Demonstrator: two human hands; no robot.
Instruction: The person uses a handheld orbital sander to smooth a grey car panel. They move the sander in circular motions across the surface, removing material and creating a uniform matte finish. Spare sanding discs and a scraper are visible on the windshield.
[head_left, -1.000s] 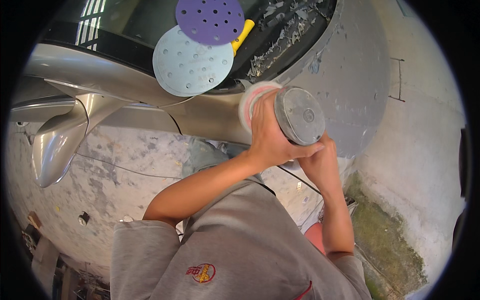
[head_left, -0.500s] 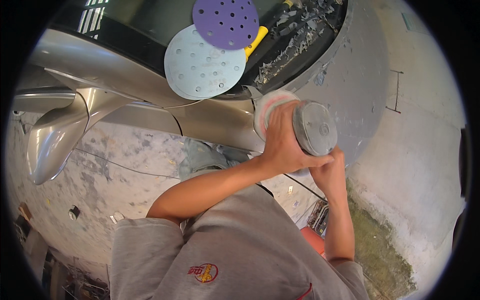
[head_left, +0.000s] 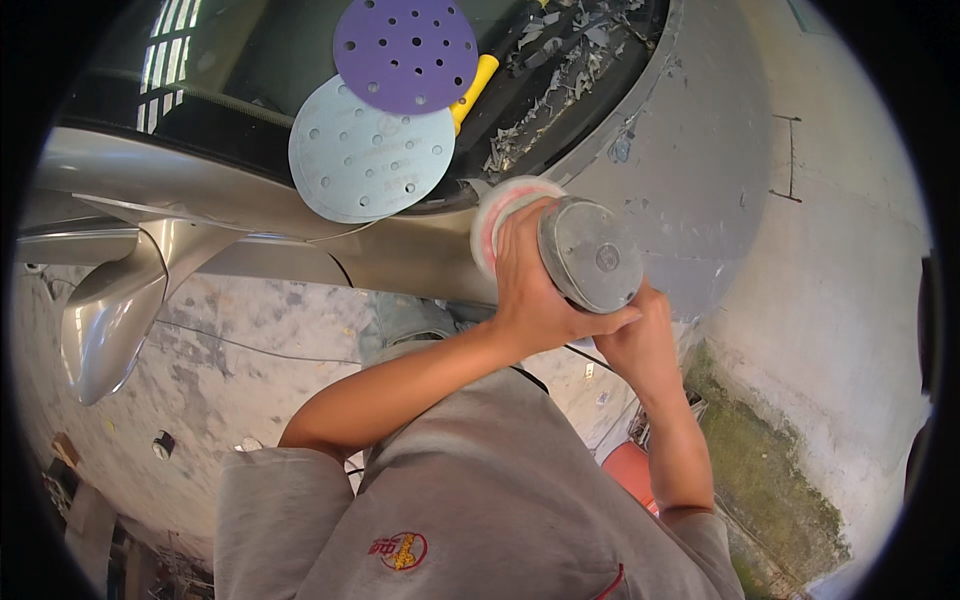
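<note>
A round power sander (head_left: 590, 250) with a pale, red-ringed pad (head_left: 500, 205) rests against the car body beside the windscreen corner. My left hand (head_left: 535, 295) is wrapped round the sander's body, its fingers over the pad side and its thumb under the grey top. My right hand (head_left: 645, 340) grips the tool lower down at the right, largely behind the top. Above them on the glass lie a purple perforated disc (head_left: 405, 50), pale blue perforated discs (head_left: 355, 165) and a yellow-handled tool (head_left: 475, 90). Grey flakes (head_left: 515, 140) lie along the dark trim.
The silver side mirror (head_left: 115, 320) juts out at the left above a mottled floor. Grey panel (head_left: 710, 180) curves round at the right, beside pale concrete with green growth. A cable runs below the car. A red object (head_left: 625, 470) and wooden pieces (head_left: 90, 520) show lower down.
The sander and both hands shifted right and down, then back leftward along with much of the view. My grip looks the same throughout.
</note>
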